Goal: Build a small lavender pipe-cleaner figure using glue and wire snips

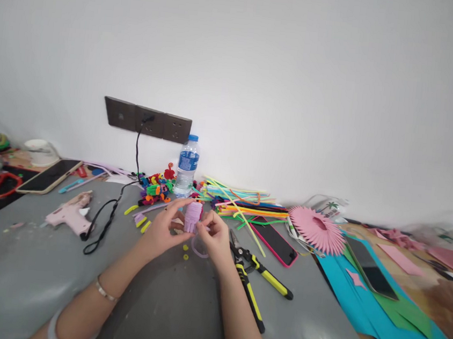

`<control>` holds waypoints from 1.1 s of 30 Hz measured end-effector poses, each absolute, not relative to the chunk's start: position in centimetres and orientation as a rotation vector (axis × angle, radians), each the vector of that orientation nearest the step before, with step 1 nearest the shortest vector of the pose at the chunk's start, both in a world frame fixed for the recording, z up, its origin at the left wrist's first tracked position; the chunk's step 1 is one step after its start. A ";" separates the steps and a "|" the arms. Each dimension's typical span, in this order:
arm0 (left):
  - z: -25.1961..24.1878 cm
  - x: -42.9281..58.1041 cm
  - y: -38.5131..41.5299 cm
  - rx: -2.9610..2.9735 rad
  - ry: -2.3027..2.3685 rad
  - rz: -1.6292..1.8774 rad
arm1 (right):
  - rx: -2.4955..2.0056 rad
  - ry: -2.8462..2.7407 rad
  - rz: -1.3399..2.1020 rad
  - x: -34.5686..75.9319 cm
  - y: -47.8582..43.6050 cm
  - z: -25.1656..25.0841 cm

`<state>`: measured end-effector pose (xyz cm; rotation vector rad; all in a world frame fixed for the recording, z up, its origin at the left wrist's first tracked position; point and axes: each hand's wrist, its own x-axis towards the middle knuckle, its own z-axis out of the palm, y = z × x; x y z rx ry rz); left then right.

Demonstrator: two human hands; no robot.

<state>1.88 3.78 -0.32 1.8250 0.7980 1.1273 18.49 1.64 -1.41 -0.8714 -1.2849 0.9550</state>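
Between my hands is a small lilac bundle (193,216) of fuzzy pipe cleaner, held upright above the grey table mat. My left hand (167,225) grips it from the left side, thumb below and fingers at the top. On its right edge, my right hand (214,234) has thumb and fingers pinched together. A lilac pipe cleaner (198,252) curves in a loop beneath the right fingers; whether it joins the bundle is hidden. Small yellow bits (185,256) lie on the mat just below.
Yellow-and-black pliers (254,269) lie right of my right forearm, near a pink-edged phone (275,242). Behind stand a water bottle (187,168) and a pile of pipe cleaners (247,204). A pink glue gun (71,214) with black cord lies left; blue paper (343,289) is right.
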 end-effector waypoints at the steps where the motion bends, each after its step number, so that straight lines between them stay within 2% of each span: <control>1: -0.3 1.9 3.8 1.833 0.794 1.128 | -0.872 -1.284 0.958 18.5 1.6 -1.3; 33: -0.3 1.7 3.8 1.927 0.803 1.146 | -0.873 -1.284 1.014 18.4 1.6 -1.1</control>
